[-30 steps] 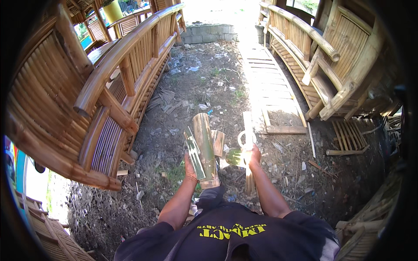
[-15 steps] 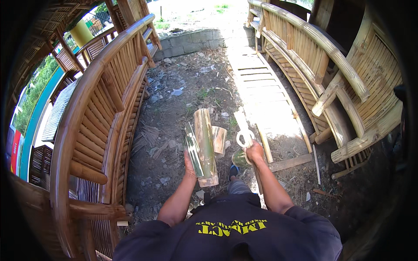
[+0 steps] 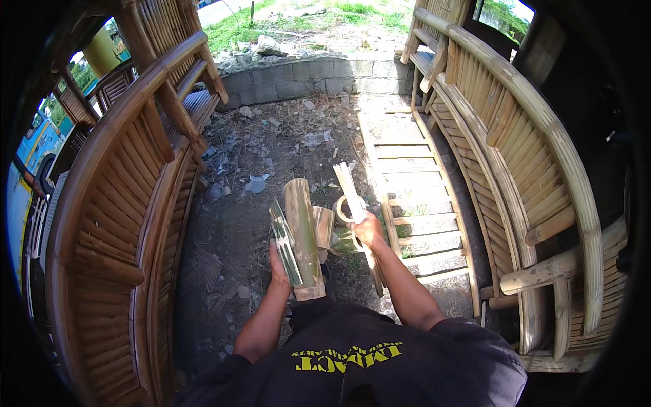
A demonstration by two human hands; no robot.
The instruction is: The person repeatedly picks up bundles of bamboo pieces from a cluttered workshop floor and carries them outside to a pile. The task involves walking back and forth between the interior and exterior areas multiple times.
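Note:
My left hand (image 3: 278, 266) is closed at the left side of a bundle of cut bamboo. In the bundle are narrow green bamboo strips (image 3: 287, 249), a long thick bamboo piece (image 3: 302, 234) and a short pale piece (image 3: 323, 228) beyond it. My right hand (image 3: 368, 230) is wrapped round pale split bamboo slats (image 3: 348, 184) that point away from me. A pale bamboo ring (image 3: 339, 209) lies against these slats. Below the ring, beside my right hand, shows a green bamboo section (image 3: 344, 244); how it is held is partly hidden.
Brown bamboo benches (image 3: 121, 197) line the left side, and paler ones (image 3: 505, 129) the right. A ladder-like bamboo frame (image 3: 434, 239) lies along the ground at right. Across the far end runs a low block wall (image 3: 305, 80). Scraps (image 3: 258, 183) litter the dirt.
The view has moved forward between the benches, bringing the block wall and the ladder-like frame nearer. Both hands sit slightly further left in view, holding the same bamboo.

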